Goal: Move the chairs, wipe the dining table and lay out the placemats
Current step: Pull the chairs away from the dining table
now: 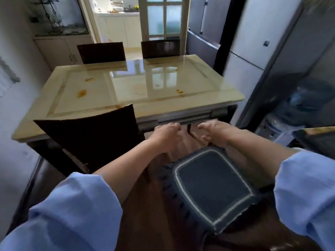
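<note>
In the head view, the left hand [167, 134] and right hand [215, 132] reach toward twelve o'clock, fingers [174, 126] curled, empty, below the stained counter [126, 91]. The chair [94, 134] at nine o'clock could catch an elbow.

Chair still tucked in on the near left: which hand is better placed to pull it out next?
Left, probably. The left hand hangs just beside the tucked-in chair, while the right hand sits farther off, above the cushioned seat.
</note>
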Demonstrator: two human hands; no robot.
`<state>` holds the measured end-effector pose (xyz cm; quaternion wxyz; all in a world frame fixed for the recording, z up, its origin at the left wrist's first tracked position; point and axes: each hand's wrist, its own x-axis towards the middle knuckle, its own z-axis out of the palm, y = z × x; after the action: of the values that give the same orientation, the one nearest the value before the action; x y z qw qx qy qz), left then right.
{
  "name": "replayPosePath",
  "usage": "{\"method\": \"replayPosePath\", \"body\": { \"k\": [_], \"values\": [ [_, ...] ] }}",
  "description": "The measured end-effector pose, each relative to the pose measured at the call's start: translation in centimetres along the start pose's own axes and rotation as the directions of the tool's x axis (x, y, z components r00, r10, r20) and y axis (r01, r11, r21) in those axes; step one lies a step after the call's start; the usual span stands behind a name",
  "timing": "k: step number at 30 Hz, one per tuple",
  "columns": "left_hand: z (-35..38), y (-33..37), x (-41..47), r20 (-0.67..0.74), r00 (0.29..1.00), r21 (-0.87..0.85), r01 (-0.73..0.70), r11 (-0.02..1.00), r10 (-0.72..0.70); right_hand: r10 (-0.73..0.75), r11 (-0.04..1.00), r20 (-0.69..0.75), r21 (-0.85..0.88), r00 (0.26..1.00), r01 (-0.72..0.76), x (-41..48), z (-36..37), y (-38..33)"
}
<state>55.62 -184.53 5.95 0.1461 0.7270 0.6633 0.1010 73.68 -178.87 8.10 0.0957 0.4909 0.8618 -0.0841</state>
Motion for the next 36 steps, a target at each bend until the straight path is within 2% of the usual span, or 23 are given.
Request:
{"method": "replayPosePath", "body": {
  "k": [4,6,16,19,21,23,28,32,36],
  "values": [
    [3.5,9.9,-0.8,0.078,0.992,-0.011,-0.096,0.995,0.097,0.041,0.999,0.066,-0.024,0.997,-0.039,-6.0,0.9,7.1],
    [4.7,13.2,-1.4,0.101,0.99,-0.045,-0.095,0.994,0.099,0.062,0.998,0.083,-0.018,0.995,-0.061,-8.2,1.2,9.4],
    [9.3,23.0,-2.3,0.272,0.92,-0.089,-0.268,0.959,0.282,0.204,0.976,0.244,0.018,0.948,-0.215,-18.5,5.0,16.5],
    [10.7,25.3,-3.3,0.411,0.863,-0.111,-0.271,0.956,0.293,0.193,0.975,0.36,0.031,0.913,-0.219,-21.2,6.2,18.1],
    [11.7,27.0,-4.1,0.511,0.809,-0.127,-0.264,0.956,0.291,0.163,0.983,0.407,0.016,0.899,-0.185,-22.4,6.8,19.4],
    [12.9,28.6,-4.8,0.557,0.786,-0.158,-0.216,0.964,0.267,0.13,0.986,0.434,0.038,0.891,-0.163,-23.5,6.9,21.0],
    [15.5,31.9,-6.0,0.537,0.81,-0.145,-0.185,0.972,0.234,0.01,0.976,0.491,0.183,0.871,-0.114,-25.8,7.5,24.5],
    [17.0,32.9,-7.1,0.509,0.85,-0.118,-0.084,0.989,0.133,-0.097,0.995,0.419,0.026,0.903,0.095,-25.9,8.5,25.3],
    [17.7,32.8,-7.8,0.514,0.852,0.052,-0.148,0.988,0.1,-0.183,0.972,0.417,-0.056,0.89,0.227,-24.8,8.8,25.8]
  ]
}}
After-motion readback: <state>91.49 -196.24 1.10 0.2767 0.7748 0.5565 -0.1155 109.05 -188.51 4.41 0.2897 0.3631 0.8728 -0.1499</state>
